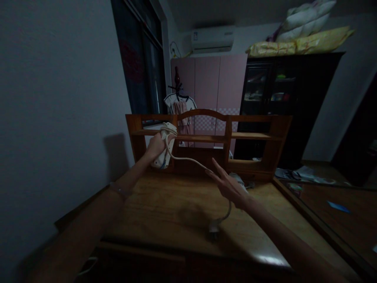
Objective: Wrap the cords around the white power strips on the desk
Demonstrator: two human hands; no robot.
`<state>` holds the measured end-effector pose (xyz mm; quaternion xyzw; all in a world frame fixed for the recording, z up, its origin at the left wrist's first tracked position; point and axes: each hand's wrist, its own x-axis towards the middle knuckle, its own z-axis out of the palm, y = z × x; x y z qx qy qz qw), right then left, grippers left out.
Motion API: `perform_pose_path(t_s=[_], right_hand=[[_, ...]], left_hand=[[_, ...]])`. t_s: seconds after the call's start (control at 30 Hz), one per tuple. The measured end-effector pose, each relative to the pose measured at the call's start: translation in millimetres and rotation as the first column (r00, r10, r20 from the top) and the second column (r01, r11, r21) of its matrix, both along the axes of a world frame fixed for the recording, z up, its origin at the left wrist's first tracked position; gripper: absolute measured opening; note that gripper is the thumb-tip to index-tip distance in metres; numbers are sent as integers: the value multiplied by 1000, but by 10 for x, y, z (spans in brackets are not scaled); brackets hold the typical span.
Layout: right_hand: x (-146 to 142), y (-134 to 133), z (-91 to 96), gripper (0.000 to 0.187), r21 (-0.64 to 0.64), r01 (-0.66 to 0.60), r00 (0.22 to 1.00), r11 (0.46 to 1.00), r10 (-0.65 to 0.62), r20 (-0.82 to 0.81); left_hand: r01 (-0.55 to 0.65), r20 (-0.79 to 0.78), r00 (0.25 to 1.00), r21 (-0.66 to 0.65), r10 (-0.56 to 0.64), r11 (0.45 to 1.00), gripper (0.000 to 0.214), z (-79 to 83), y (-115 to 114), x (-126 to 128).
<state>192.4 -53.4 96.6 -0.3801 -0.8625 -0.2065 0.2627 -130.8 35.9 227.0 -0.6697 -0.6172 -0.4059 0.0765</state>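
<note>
My left hand [157,146] is closed around a white power strip [163,159] held up at a tilt before the desk's shelf. Some of its white cord [188,158] is looped round the strip's upper end. From there the cord runs slackly across to my right hand [229,188], whose fingers are partly stretched, with the cord passing through its grip. Below that hand the cord comes out again and hangs down to a white plug [214,227], just over or touching the desktop; I cannot tell which. How the right fingers press on the cord is partly hidden.
The wooden desk [165,208] carries a low shelf unit [203,138] at its back. A pale bundled item [237,180] lies behind my right hand. A wall [73,98] stands close on the left. Beyond are hanging clothes [180,106], a pink wardrobe [206,82] and a dark cabinet [282,106].
</note>
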Motion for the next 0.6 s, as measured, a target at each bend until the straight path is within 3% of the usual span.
perform_pose_path(t_s=[0.1, 0.27, 0.43, 0.6], right_hand=[[-82, 33, -182, 86, -127, 62, 978, 990, -86, -192], [-248, 59, -436, 69, -304, 195, 969, 932, -231, -85], [-696, 60, -621, 39, -399, 80, 978, 913, -149, -145], [-1309, -174, -669, 29, -403, -88, 947, 911, -48, -316]], left_hand=[[95, 43, 994, 12, -95, 995, 52, 15, -162, -28], [216, 175, 960, 20, -216, 976, 49, -117, -386, -16], [272, 197, 946, -54, -257, 961, 47, -309, -447, 128], [284, 150, 952, -113, -267, 952, 45, -505, -425, 199]])
